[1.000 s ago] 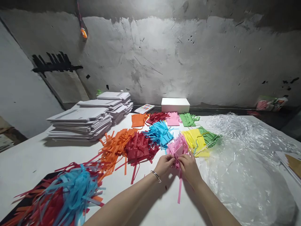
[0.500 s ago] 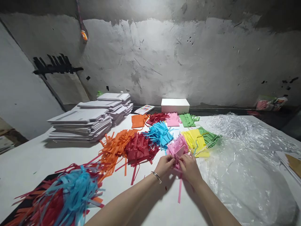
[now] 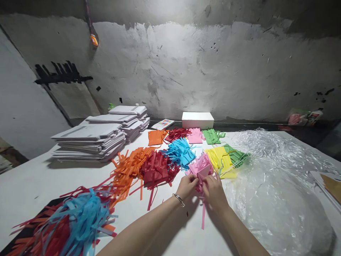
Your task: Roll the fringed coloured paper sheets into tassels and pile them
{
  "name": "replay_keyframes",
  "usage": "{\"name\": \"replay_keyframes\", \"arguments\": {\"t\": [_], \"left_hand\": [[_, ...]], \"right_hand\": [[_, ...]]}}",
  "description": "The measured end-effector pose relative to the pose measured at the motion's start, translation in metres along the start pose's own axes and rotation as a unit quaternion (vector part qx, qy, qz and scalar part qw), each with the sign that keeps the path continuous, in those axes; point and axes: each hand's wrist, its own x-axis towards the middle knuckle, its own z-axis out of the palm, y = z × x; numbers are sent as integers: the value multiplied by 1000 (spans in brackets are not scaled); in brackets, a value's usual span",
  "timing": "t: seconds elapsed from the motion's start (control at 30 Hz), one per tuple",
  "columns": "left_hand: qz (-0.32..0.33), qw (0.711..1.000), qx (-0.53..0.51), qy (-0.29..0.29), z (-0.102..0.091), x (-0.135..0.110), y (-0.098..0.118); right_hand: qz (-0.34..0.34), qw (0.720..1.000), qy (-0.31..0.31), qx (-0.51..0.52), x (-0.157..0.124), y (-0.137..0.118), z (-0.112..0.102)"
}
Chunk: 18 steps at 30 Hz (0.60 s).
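Pink fringed tissue paper (image 3: 203, 171) is pinched between both hands, just above a loose pile of pink strips near the middle of the white table. My left hand (image 3: 188, 185), with a silver bangle at its wrist, closes thumb and forefinger on the paper's left side. On its right side my right hand (image 3: 214, 190) is closed on the same paper, some of its fingers hidden. One pink strip (image 3: 203, 216) trails down below the hands. Yellow fringed paper (image 3: 220, 160) lies right beside my right hand, and a blue bundle (image 3: 180, 153) lies behind my left.
Dark red (image 3: 156, 170) and orange strips (image 3: 130, 170) lie to the left. A blue and red heap (image 3: 80, 222) fills the near left. Stacks of white envelopes (image 3: 87, 142) stand at the back left. A clear plastic bag (image 3: 282, 209) bulges on the right. Behind is a white box (image 3: 197, 121).
The pink paper between my fingers has shifted slightly, its folded flap now showing more broadly. Both hands stay in nearly the same place.
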Motion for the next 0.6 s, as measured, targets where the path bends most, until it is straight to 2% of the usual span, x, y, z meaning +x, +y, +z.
{"name": "replay_keyframes", "arguments": {"t": [0.23,0.47,0.6], "left_hand": [[-6,1000,-14,-10,2,-1,5],[-7,1000,-15,-24,-1,-1,5],[-1,1000,-9,-28,0,0,5]], "right_hand": [[-14,999,-2,45,-1,-1,-9],[31,996,8,89,-1,8,-10],[23,996,-5,84,2,10,-15]]}}
